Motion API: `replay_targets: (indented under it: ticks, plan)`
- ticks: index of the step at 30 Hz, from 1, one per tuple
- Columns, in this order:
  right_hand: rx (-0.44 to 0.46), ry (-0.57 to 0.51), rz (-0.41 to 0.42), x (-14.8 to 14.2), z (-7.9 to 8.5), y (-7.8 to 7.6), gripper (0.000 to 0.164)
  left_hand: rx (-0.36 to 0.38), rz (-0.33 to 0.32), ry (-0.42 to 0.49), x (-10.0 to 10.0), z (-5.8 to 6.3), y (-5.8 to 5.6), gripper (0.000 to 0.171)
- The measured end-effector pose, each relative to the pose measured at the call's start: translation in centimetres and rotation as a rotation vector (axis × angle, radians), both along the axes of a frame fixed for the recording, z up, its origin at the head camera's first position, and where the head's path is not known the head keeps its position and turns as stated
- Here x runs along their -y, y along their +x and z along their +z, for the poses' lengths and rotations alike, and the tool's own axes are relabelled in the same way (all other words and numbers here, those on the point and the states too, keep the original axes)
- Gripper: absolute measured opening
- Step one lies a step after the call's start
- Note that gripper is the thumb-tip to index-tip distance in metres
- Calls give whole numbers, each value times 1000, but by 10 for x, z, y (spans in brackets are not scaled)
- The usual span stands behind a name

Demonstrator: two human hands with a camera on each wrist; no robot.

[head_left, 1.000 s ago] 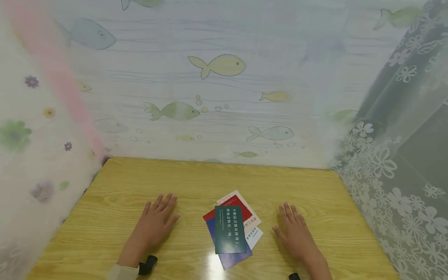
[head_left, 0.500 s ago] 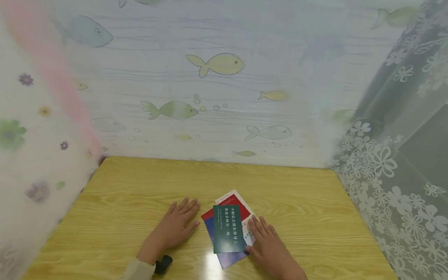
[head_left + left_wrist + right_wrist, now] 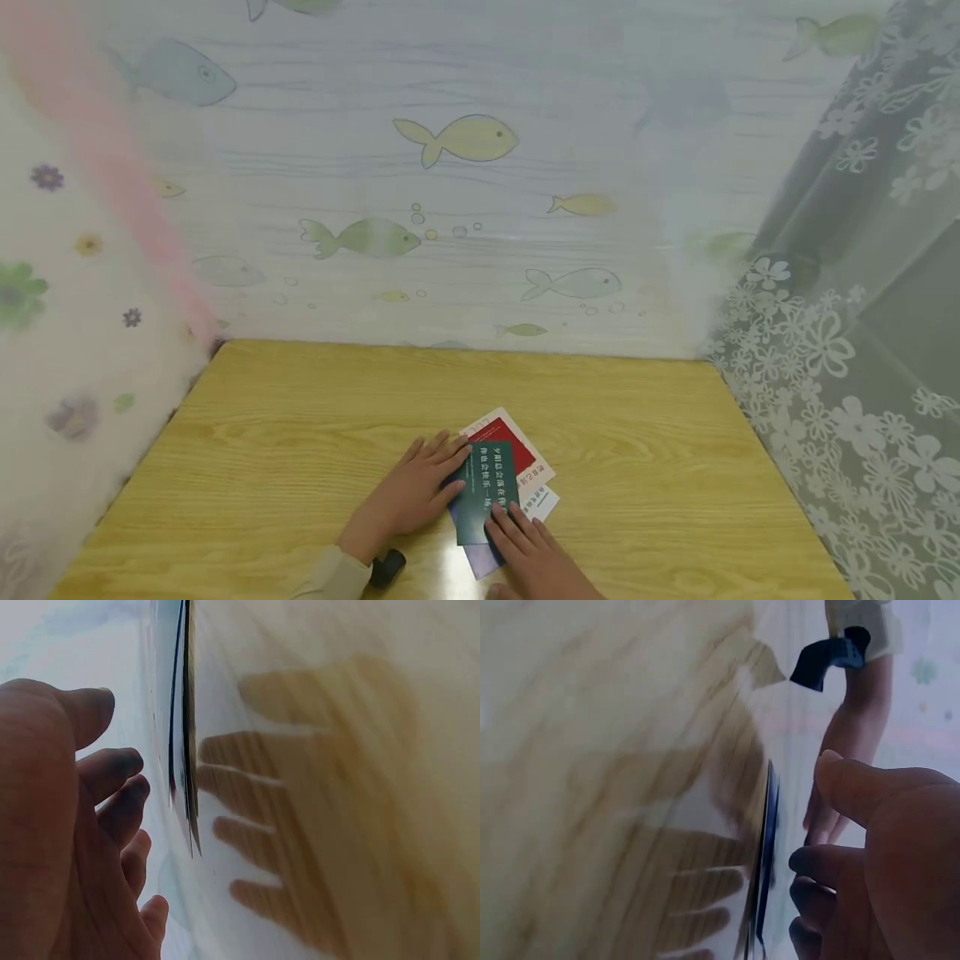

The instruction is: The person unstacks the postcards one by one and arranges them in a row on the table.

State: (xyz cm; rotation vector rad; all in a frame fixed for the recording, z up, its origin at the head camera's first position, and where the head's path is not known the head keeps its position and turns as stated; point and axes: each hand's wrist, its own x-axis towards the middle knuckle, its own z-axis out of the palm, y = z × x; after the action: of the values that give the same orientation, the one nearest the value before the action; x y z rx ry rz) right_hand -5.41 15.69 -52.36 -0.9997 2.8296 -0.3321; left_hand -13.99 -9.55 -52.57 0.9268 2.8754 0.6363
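Observation:
Several overlapping cards lie in a fanned pile on the table. A dark green card [image 3: 483, 479] with white lettering is uppermost. Around it show a red card [image 3: 506, 442], a purple-blue card [image 3: 480, 562], a pale card [image 3: 536, 475] and a white card [image 3: 545, 501]. My left hand [image 3: 416, 487], fingers extended, reaches over the pile's left edge. From the lower right my right hand [image 3: 536, 550] overlaps the green card's lower corner, its fingers extended. Both wrist views show the pile edge-on, a thin stack [image 3: 184, 735] beneath the left fingers [image 3: 124, 802] and slightly apart from them.
The glossy wood-grain table [image 3: 300, 408] reflects the hands. A fish-patterned sheet [image 3: 480, 233] stands along its back edge, a flowered sheet [image 3: 75, 350] on the left and a lace curtain [image 3: 817, 350] on the right. A black wrist strap [image 3: 388, 568] sits by the left sleeve.
Both hands have moved inward from either side of the cards to over the pile, the left going right and the right going left and nearer. The cards have stayed about where they were.

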Motion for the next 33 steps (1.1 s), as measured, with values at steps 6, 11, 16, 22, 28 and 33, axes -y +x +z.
replay_targets:
  ticks: [6, 11, 16, 22, 28, 33]
  plan:
    - [-120, 47, 24, -3, -6, 5, 74, 21, 1, -21, -4, 4, 3, 54]
    - [-99, 40, -1, -10, -5, 6, 74, 36, 17, -31, -2, 5, 10, 54]
    - [-67, 10, -19, -16, -2, 3, 74, 44, 19, -45, 1, 7, 22, 56]
    - [25, -23, -58, -25, 3, -4, 76, 41, 24, -60, 3, 11, 40, 56]
    - [135, -90, -134, -33, 10, -12, 78, 19, 5, -87, 5, 14, 59, 58]
    - [147, -123, -156, -39, 15, -16, 82, -54, -74, -150, 3, 13, 74, 56]
